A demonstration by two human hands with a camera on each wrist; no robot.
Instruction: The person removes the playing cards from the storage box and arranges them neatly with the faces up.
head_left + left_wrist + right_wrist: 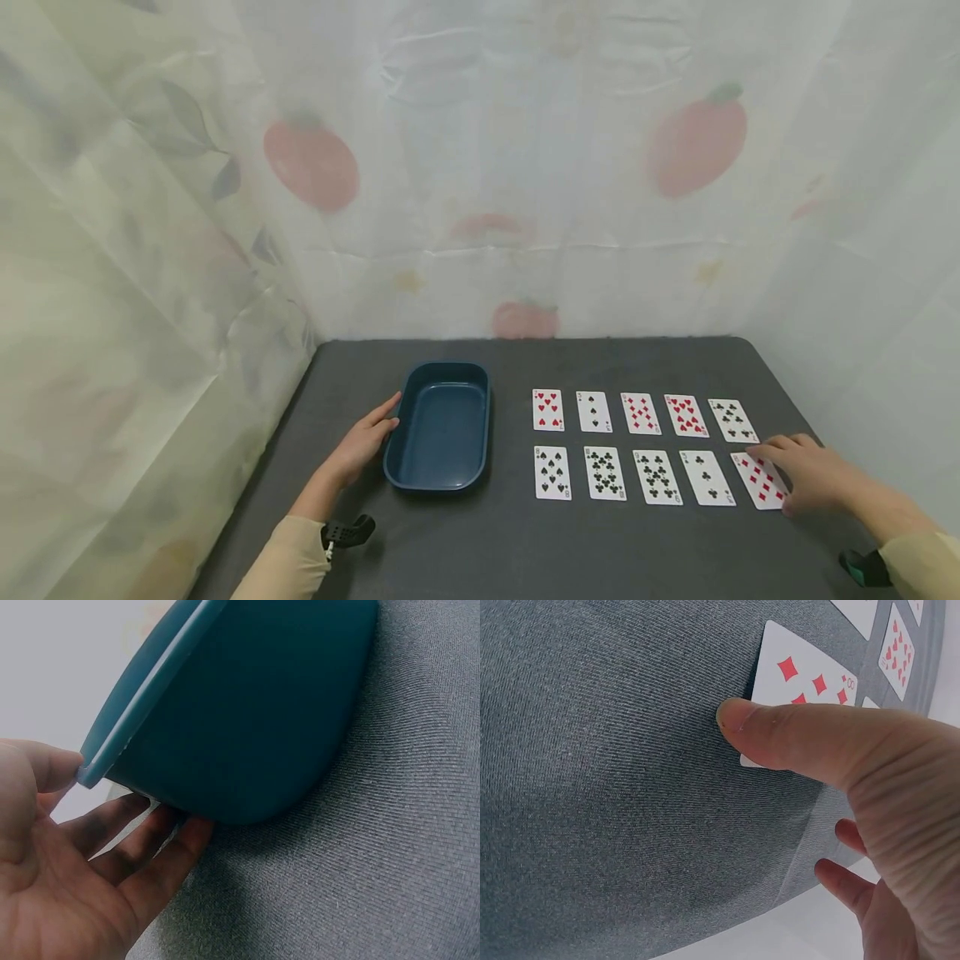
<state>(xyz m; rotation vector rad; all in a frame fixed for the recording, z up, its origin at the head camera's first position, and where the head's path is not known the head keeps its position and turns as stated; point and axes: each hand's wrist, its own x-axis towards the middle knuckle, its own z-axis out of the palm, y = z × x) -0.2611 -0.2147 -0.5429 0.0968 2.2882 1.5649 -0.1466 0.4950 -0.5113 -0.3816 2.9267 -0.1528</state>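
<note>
On the left of the table sits a dark blue tray with rounded corners. My left hand holds its left side; in the left wrist view the thumb is on the rim and the fingers are under the wall of the tray. At the right, my right hand grips an eight of diamonds playing card by its edges. Seen from the right wrist, the thumb lies across the near edge of that card; the index fingertip is hidden there.
Two rows of face-up playing cards lie between the tray and my right hand, with a red heart card at the back left and a spade card at the front left. The dark grey table meets pale fruit-patterned curtains behind and beside it.
</note>
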